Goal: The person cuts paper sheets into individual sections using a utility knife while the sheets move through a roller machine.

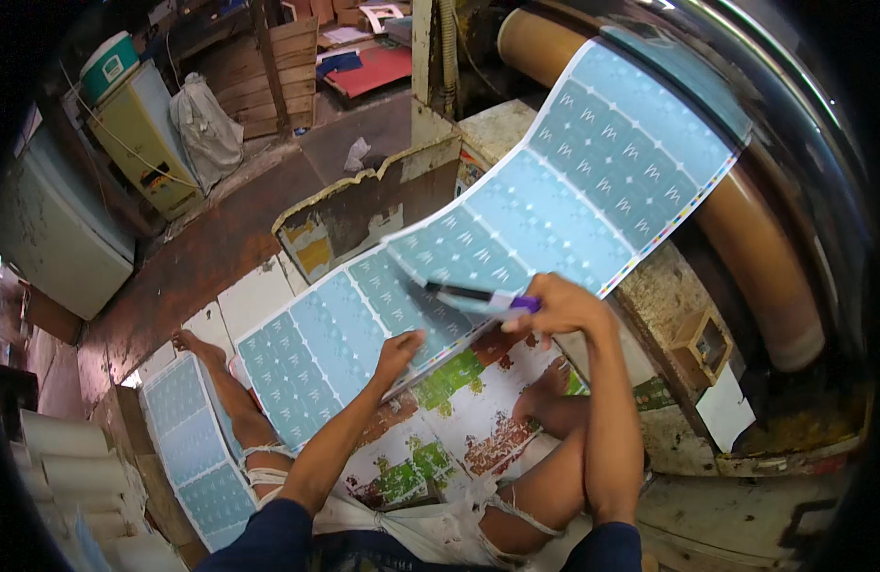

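A long printed sheet (pixel 564 205) in blue and teal panels, with white marks and a coloured strip along its near edge, runs down from the roller machine at the upper right across my lap area. My left hand (pixel 399 356) is closed at its near edge, with the paper apparently pinched in the fingers. Just above the sheet, my right hand (pixel 562 307) grips a slim tool (pixel 478 295) with a black far end and a purple part near the fingers. Motion smears the tool, so its exact kind cannot be made out.
A glossy cylinder and a brown roller (pixel 759 257) stand at the right. Another printed sheet (pixel 200 448) lies at the lower left, beside white paper rolls (pixel 73 477). Beyond the long sheet is a worn panel (pixel 368 214). My bare legs flank a paint-stained surface (pixel 478 410).
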Demonstrator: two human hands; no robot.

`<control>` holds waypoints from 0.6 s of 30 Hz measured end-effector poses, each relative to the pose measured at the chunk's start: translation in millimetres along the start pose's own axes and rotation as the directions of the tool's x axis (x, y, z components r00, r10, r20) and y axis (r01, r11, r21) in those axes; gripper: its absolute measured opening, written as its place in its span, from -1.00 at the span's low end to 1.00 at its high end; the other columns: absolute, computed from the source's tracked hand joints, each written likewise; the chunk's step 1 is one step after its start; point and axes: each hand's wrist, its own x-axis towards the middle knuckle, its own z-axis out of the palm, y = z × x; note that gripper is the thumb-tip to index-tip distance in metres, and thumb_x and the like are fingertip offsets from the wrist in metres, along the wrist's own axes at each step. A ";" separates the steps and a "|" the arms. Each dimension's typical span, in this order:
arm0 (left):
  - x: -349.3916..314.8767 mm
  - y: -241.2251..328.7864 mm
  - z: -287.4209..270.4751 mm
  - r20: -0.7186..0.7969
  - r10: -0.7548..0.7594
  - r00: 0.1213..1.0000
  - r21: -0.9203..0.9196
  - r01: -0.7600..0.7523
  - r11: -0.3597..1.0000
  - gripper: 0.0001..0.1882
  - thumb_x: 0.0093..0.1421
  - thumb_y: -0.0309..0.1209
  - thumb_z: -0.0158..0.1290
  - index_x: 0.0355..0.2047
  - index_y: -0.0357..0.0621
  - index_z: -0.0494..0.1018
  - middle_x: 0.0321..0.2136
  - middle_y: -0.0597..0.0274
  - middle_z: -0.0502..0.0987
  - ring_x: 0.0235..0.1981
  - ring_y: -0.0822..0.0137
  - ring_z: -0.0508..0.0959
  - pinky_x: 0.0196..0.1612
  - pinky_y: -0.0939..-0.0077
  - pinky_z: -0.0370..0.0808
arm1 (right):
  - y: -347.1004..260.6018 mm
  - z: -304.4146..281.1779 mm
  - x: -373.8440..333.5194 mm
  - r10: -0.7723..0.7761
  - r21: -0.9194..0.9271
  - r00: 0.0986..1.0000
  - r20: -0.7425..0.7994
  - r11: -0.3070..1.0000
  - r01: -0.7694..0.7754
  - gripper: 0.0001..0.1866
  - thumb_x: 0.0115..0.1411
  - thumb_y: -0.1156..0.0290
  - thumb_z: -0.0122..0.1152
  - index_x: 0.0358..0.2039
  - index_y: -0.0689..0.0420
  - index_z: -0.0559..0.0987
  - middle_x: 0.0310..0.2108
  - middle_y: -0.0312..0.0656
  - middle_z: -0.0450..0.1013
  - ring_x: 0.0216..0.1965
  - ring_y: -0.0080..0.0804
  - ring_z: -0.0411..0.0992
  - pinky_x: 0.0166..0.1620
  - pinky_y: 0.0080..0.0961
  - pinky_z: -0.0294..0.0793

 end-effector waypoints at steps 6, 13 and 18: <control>-71.0 155.8 71.8 0.107 0.120 0.987 -0.894 0.043 0.446 -0.46 0.26 -0.10 0.07 0.09 -0.23 0.29 -0.05 -0.02 0.48 -0.08 0.07 0.55 -0.03 0.03 0.53 | -38.5 7.4 -6.2 -0.033 -0.119 0.934 0.355 0.990 0.080 -0.60 0.02 0.20 0.41 -0.52 0.36 0.59 -0.67 -0.10 0.49 -0.66 -0.38 0.54 -0.52 -0.49 0.47; -90.8 141.6 84.2 -0.159 -0.132 0.978 -0.728 -0.026 0.685 -0.60 0.17 -0.59 0.15 0.01 -0.28 0.33 -0.12 0.13 0.50 -0.17 0.30 0.56 -0.07 0.34 0.59 | -5.6 -44.7 -15.0 -0.004 0.010 0.913 0.407 1.000 0.000 -0.59 0.08 0.05 0.37 -0.37 0.21 0.65 -0.56 -0.22 0.55 -0.62 -0.50 0.53 -0.60 -0.57 0.44; -96.5 117.2 91.2 -0.178 -0.180 0.967 -0.647 0.023 0.762 -0.58 0.21 -0.50 0.14 0.05 -0.27 0.31 -0.10 0.16 0.50 -0.13 0.28 0.55 -0.02 0.34 0.56 | 83.6 -114.2 -28.0 0.101 0.315 0.989 0.104 0.940 -0.129 -0.65 0.21 0.23 0.24 -0.16 0.27 0.58 -0.53 -0.18 0.56 -0.65 -0.56 0.49 -0.62 -0.65 0.45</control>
